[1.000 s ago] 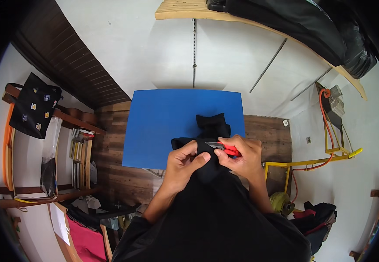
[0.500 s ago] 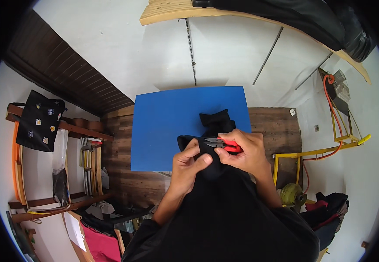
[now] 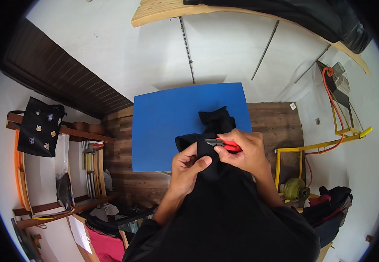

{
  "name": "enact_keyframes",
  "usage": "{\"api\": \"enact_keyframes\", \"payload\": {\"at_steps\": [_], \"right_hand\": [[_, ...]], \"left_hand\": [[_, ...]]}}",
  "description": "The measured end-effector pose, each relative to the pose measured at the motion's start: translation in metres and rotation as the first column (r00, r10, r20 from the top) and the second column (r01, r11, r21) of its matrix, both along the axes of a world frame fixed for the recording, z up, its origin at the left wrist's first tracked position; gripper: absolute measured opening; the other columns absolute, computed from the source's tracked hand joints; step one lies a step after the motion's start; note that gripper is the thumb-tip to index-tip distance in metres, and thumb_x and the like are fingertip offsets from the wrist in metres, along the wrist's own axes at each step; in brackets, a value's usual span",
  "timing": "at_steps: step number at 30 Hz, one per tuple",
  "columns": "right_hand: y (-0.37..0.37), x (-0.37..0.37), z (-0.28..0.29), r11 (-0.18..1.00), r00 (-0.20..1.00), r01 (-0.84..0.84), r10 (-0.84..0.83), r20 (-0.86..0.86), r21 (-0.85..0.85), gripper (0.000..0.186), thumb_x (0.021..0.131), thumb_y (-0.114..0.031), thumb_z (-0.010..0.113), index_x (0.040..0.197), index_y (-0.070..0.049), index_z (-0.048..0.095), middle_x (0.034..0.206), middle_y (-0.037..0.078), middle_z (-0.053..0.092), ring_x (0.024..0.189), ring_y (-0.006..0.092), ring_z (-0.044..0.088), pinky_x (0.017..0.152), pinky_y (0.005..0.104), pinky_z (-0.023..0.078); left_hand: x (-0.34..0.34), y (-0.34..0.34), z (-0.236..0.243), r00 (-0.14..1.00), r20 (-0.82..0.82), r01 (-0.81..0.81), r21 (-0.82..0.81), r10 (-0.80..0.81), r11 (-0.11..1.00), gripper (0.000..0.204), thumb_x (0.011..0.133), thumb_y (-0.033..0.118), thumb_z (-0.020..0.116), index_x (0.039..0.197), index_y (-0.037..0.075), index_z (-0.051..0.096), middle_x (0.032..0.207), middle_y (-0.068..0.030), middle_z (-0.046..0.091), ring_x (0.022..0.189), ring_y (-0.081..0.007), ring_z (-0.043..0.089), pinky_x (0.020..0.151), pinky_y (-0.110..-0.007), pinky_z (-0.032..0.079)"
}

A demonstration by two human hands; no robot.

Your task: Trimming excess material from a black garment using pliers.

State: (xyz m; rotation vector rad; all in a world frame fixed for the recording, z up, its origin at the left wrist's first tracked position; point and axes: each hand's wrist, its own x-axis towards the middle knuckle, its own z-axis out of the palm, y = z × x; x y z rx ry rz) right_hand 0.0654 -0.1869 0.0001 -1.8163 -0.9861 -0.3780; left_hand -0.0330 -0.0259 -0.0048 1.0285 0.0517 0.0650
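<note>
Black cloth (image 3: 212, 117) lies in a bunch on the blue tabletop (image 3: 163, 113) and hangs toward me. My left hand (image 3: 185, 170) pinches part of it, thumb on the front. Red-handled thread snips (image 3: 231, 146) are gripped in my right hand (image 3: 246, 150), their dark blades pointing left against the cloth, just above my left thumb. Whether a thread lies between the blades is too small to tell.
Left are wooden shelves with a black bag (image 3: 38, 126). Right are a yellow metal frame (image 3: 318, 147), an orange hose and a pile of clothes (image 3: 331, 209). A wooden shelf (image 3: 154, 11) with dark bundles spans above, on the white wall.
The snips' blades looked spread half a second ago and now look closer together. Both hands sit slightly higher and further right than a second ago; the room's view has shifted too.
</note>
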Motion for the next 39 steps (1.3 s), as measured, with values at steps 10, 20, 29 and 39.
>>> {"api": "enact_keyframes", "payload": {"at_steps": [10, 20, 29, 39], "right_hand": [[0.004, -0.001, -0.002, 1.000, 1.000, 0.004, -0.004, 0.024, -0.025, 0.028, 0.068, -0.016, 0.082, 0.088, -0.007, 0.064, 0.073, 0.003, 0.067, 0.055, 0.0175, 0.065, 0.048, 0.0267, 0.049], [0.011, 0.003, -0.001, 1.000, 0.999, 0.006, -0.006, 0.047, -0.013, 0.027, 0.068, -0.009, 0.081, 0.090, -0.003, 0.065, 0.069, 0.007, 0.065, 0.054, 0.0180, 0.063, 0.050, 0.0263, 0.049], [0.012, 0.006, -0.005, 1.000, 1.000, -0.016, 0.016, 0.023, -0.008, 0.028, 0.068, -0.007, 0.081, 0.091, -0.002, 0.065, 0.072, 0.009, 0.066, 0.054, 0.0176, 0.062, 0.050, 0.0259, 0.048], [0.009, 0.008, 0.002, 0.999, 0.999, -0.051, 0.051, 0.016, -0.006, 0.029, 0.068, -0.010, 0.082, 0.091, -0.003, 0.066, 0.071, 0.008, 0.066, 0.054, 0.0168, 0.063, 0.050, 0.0251, 0.049]], "left_hand": [[-0.003, 0.002, -0.010, 0.998, -0.050, -0.044, -0.014, 0.043, 0.999, 0.030, 0.088, 0.007, 0.068, 0.116, -0.001, 0.066, 0.103, -0.0014, 0.061, 0.095, -0.0092, 0.053, 0.087, -0.025, 0.039], [0.004, 0.005, -0.002, 0.995, -0.028, -0.095, 0.066, 0.097, 0.993, 0.023, 0.089, 0.005, 0.066, 0.111, -0.001, 0.068, 0.099, -0.0010, 0.063, 0.091, -0.0075, 0.054, 0.083, -0.023, 0.041], [0.000, 0.005, -0.006, 1.000, 0.005, -0.019, 0.007, 0.019, 1.000, 0.038, 0.087, 0.005, 0.067, 0.124, -0.001, 0.059, 0.104, 0.0007, 0.063, 0.092, -0.0050, 0.054, 0.082, -0.021, 0.042], [0.012, -0.002, -0.009, 0.990, 0.010, -0.142, -0.033, 0.142, 0.989, 0.026, 0.090, 0.009, 0.067, 0.114, -0.002, 0.067, 0.098, -0.0017, 0.063, 0.090, -0.0088, 0.054, 0.081, -0.025, 0.041]]}}
